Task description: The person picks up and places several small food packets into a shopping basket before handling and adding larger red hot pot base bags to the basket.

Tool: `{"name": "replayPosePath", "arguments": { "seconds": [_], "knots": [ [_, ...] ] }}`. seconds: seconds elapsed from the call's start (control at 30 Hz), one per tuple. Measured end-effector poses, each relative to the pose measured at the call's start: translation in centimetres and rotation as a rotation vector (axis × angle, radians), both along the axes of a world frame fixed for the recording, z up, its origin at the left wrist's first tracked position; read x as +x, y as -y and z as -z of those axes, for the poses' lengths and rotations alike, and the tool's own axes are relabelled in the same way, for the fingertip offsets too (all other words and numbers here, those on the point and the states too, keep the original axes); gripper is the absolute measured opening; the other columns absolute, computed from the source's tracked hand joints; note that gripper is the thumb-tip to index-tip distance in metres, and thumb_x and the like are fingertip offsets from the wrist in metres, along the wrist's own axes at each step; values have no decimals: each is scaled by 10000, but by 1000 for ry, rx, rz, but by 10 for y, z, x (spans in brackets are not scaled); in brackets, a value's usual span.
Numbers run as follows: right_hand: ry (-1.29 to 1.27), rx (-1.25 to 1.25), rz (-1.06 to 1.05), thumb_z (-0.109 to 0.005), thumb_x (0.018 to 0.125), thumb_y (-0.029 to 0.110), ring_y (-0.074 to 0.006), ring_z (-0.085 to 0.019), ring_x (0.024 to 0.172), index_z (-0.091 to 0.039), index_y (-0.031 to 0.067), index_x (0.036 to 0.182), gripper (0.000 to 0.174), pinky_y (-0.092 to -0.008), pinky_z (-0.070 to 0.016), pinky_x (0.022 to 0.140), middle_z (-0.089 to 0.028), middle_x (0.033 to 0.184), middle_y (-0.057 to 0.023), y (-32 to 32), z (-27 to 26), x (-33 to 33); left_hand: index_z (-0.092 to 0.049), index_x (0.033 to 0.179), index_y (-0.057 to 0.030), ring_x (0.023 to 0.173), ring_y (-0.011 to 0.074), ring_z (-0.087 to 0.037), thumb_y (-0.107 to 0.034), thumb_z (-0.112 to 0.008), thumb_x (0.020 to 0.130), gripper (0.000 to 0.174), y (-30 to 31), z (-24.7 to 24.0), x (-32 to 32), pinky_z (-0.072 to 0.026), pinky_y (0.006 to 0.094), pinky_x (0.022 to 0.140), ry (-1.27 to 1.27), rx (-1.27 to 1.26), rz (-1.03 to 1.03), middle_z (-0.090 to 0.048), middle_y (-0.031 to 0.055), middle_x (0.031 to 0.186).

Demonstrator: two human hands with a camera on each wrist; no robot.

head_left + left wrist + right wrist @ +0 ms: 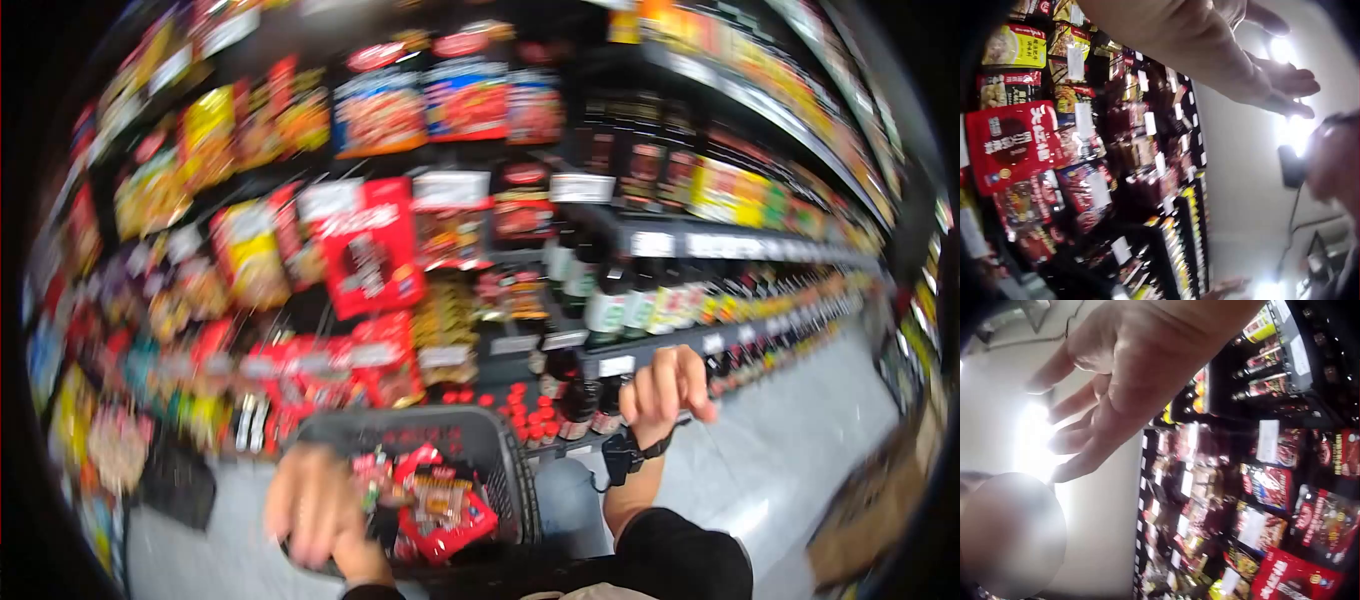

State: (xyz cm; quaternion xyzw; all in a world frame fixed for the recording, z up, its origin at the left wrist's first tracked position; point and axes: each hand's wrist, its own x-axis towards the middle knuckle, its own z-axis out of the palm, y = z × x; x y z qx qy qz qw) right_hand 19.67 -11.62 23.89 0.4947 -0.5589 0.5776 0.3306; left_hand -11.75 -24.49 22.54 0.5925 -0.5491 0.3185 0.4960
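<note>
My left hand (315,510), blurred in the head view, is over the left side of a dark basket (522,470). Its fingers (1294,81) are loosely extended in the left wrist view, with nothing between them. Red and brown packets (440,505) lie in the basket. To the right of the basket, my right hand (665,395) is raised before the lower shelves. In the right wrist view the right hand (1119,394) has relaxed, slightly bent fingers and holds nothing. What supports the basket cannot be told.
Shelves of bagged goods stand ahead, with a large red packet (372,245) jutting out. Bottles (605,310) line the lower shelves to the right. Brown cardboard (865,500) lies at the lower right, and a black bag-like object (178,480) is at the lower left.
</note>
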Motion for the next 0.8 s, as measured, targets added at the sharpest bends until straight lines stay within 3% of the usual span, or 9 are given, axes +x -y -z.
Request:
{"name": "replayPosePath", "arguments": {
  "seconds": [0.13,0.2,0.27,0.37,0.47,0.53,0.57,0.7,0.8],
  "knots": [
    [430,-246,378,-555,796,302,-337,-560,858,-550,-32,984,383,-524,-401,836,-553,970,-223,-19,23,-42,-517,980,67,962,326,-564,-197,-529,799,320,-19,30,-15,-401,431,901,-473,-555,-845,-590,215,941],
    [700,-279,466,-537,825,247,-279,-570,892,-542,-44,1005,342,-418,-427,845,-571,971,-192,-29,38,-56,-483,1075,51,1023,267,-543,-138,-530,824,318,-39,38,-18,-401,380,908,-765,-677,-1024,-572,181,1036],
    [893,-245,616,-509,859,190,-195,-568,926,-535,-42,1027,288,-310,-437,832,-589,986,-141,-32,53,-71,-484,1088,37,1034,246,-537,-135,-524,850,296,-59,61,-16,-407,356,919,-869,-920,-1075,-560,159,1066],
    [1094,-169,687,-539,856,189,-123,-567,867,-560,-15,1001,251,-246,-442,779,-597,970,-85,-44,93,-93,-508,1081,10,1027,184,-534,-136,-525,862,264,-99,127,-30,-419,288,910,-982,-1237,-1214,-550,114,1082],
    [1213,199,882,-580,830,206,-96,-569,792,-571,22,999,249,-226,-456,677,-617,910,-45,-70,145,-108,-500,1093,-6,987,146,-533,-98,-521,847,263,-129,192,-45,-422,258,867,-1022,-1332,-1531,-555,78,1051],
    [1199,335,1010,-621,779,295,-177,-579,760,-579,40,979,327,-284,-460,659,-614,847,-90,-84,165,-116,-481,1114,-4,971,132,-523,-84,-524,835,293,-149,219,-49,-423,255,840,-952,-1267,-1732,-557,60,1036],
    [1206,438,1088,-630,761,328,-222,-586,772,-581,44,972,358,-312,-462,682,-611,843,-114,-94,175,-119,-454,1119,19,1018,179,-515,-29,-535,799,334,-159,230,-50,-404,276,884,-892,-1233,-1826,-537,104,1085],
    [1402,600,1343,-621,743,359,-352,-481,1021,-504,1,1053,488,-387,-384,874,-517,1049,-231,-130,215,-131,-316,1229,45,1203,270,-380,-22,-572,763,537,-187,236,-43,-318,328,982,-807,-1211,-2017,-384,196,1278],
    [1510,608,1524,-636,724,373,-403,-445,1066,-365,-37,1174,666,-410,-365,906,-456,1124,-272,-156,236,-143,-209,1290,27,1265,295,-263,-44,-616,735,693,-208,245,-45,-243,356,1025,-753,-1206,-2125,-278,207,1340]
  ]
}}
